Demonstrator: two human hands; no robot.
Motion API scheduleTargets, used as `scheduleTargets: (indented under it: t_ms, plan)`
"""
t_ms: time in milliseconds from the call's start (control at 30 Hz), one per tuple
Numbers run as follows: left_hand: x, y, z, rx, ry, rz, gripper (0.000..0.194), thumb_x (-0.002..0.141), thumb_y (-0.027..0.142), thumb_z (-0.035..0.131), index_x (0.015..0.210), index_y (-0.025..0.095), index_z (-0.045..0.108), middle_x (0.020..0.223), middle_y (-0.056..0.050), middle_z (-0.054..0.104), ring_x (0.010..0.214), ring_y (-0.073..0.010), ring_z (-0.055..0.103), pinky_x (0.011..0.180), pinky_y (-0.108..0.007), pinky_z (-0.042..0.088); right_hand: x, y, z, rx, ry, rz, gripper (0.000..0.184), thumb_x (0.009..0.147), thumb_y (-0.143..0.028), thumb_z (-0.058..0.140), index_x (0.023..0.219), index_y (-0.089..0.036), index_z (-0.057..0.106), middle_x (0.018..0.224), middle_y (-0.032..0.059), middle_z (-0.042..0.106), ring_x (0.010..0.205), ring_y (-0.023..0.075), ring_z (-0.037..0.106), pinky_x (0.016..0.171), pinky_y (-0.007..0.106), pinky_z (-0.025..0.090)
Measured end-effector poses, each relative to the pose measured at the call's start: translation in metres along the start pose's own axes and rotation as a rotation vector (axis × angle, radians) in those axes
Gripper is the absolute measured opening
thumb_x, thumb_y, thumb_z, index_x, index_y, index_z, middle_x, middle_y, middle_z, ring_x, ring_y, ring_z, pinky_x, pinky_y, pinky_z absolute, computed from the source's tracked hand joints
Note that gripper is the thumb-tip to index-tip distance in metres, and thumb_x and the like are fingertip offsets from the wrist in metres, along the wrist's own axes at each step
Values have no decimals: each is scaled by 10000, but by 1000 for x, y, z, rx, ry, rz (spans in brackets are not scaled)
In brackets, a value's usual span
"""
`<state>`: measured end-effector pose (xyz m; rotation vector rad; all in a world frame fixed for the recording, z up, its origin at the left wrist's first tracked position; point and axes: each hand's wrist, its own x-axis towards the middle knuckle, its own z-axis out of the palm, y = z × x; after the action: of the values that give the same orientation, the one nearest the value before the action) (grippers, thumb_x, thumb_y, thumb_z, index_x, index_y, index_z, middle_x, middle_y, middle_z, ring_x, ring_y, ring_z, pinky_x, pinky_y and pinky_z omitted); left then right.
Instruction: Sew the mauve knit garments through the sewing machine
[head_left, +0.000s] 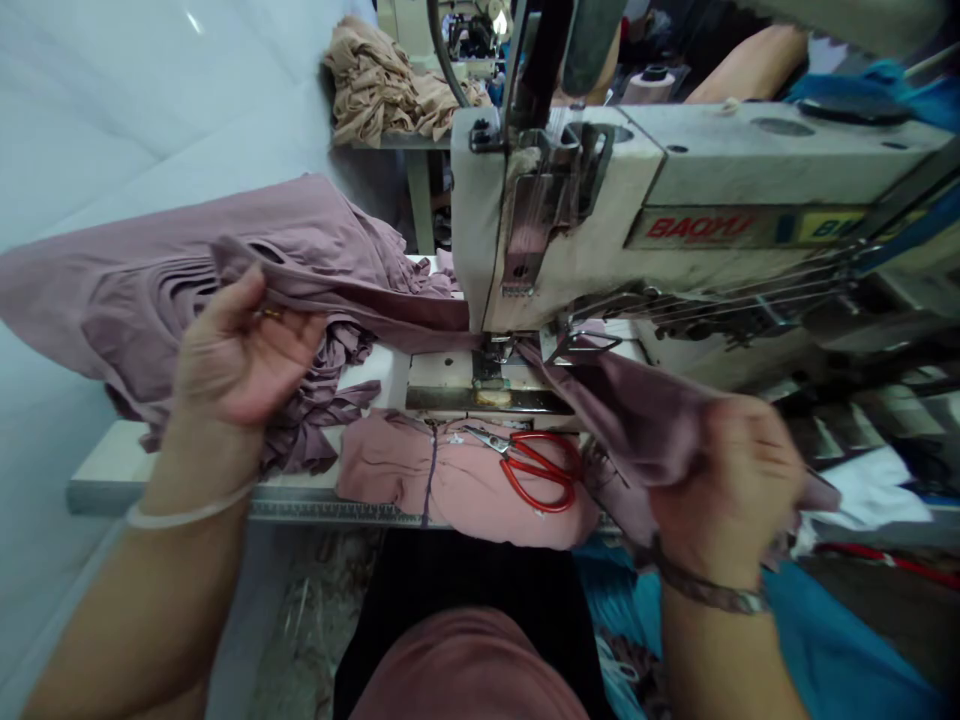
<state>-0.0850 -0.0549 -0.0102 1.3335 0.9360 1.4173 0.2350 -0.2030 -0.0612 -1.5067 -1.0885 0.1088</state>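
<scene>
A long strip of mauve fabric (420,318) runs under the needle area of a white sewing machine (570,220). My left hand (259,350) pinches its left end, thumb on top, beside a big heap of folded mauve fabric (150,260). On the other side of the needles, my right hand (731,470) is closed round the right stretch of the same fabric and looks slightly blurred. Between my hands, red-handled scissors (541,470) lie on a pink cloth bundle (390,465) at the table's front edge.
Behind the machine, beige fabric (375,80) is piled on another table. A white wall (150,100) stands close on the left. At the lower right are blue cloth (847,640) and a white cloth (870,485). Another person's arm (750,65) shows at the back.
</scene>
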Motion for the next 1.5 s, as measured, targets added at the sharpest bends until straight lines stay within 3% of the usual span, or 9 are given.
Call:
scheduleTargets:
  t_ms: [67, 133, 267, 400, 633, 967, 1133, 1300, 1500]
  plan:
    - [-17, -11, 33, 300, -321, 272, 251, 965, 372, 426, 1050, 250, 629, 1081, -21, 700, 1004, -180, 650, 930, -417, 537, -4, -6, 21, -81, -358, -268, 264, 906, -370, 571, 1107, -213, 642, 967, 84, 684, 830, 206, 645, 695, 362, 546]
    - [-34, -27, 59, 458, -519, 333, 191, 894, 326, 589, 1038, 227, 668, 1048, -61, 705, 967, -218, 661, 893, -417, 534, -1, -5, 35, -361, -664, -668, 406, 901, -280, 582, 1279, -134, 566, 1216, 160, 619, 1035, 269, 598, 810, 418, 536]
    - [-50, -56, 67, 958, -658, 706, 230, 880, 143, 545, 1081, 167, 655, 1085, -116, 684, 981, -249, 634, 819, -401, 504, 19, 11, 36, -774, -685, -973, 464, 913, -146, 516, 1368, -55, 486, 1205, 190, 602, 1001, 277, 550, 789, 421, 504]
    - [-49, -61, 52, 1050, -658, 840, 250, 848, 29, 465, 979, 164, 630, 1089, -72, 702, 948, -202, 629, 796, -354, 469, 27, 20, 28, -724, -677, -1069, 417, 926, -147, 506, 1341, -100, 517, 1226, 162, 602, 1067, 263, 533, 830, 413, 488]
    - [-51, -54, 58, 987, -597, 923, 201, 917, 106, 512, 1062, 188, 624, 1099, -59, 696, 1002, -199, 626, 830, -333, 471, 8, 6, 39, -385, -638, -884, 414, 921, -183, 549, 1322, -82, 518, 1273, 154, 596, 1148, 222, 544, 974, 380, 478]
    - [-42, -62, 56, 929, -585, 1067, 164, 990, 197, 424, 873, 149, 528, 735, -24, 589, 689, -141, 554, 632, -258, 438, 5, 0, 46, -609, -706, -918, 373, 947, -262, 513, 1302, -165, 579, 1357, 139, 547, 1217, 279, 510, 967, 433, 471]
    - [-42, -51, 55, 972, -626, 1179, 155, 966, 135, 473, 1080, 168, 574, 748, -3, 594, 665, -135, 532, 608, -264, 401, 5, -1, 44, -589, -709, -896, 377, 955, -276, 500, 1311, -173, 570, 1356, 130, 545, 1236, 279, 494, 979, 435, 462]
    - [-56, -50, 53, 1055, -714, 1065, 272, 963, 214, 500, 1203, 102, 559, 1100, -119, 633, 1050, -232, 579, 871, -362, 488, 5, 0, 44, -599, -734, -884, 383, 959, -252, 483, 1331, -190, 547, 1383, 124, 521, 1262, 278, 473, 989, 437, 450]
    - [-71, -52, 62, 1249, -594, 887, 353, 943, 121, 457, 1280, 145, 559, 1127, -123, 620, 1007, -252, 577, 837, -399, 485, 2, 2, 46, -541, -674, -834, 437, 917, -184, 507, 1328, -34, 501, 1303, 167, 568, 1180, 277, 500, 965, 431, 467]
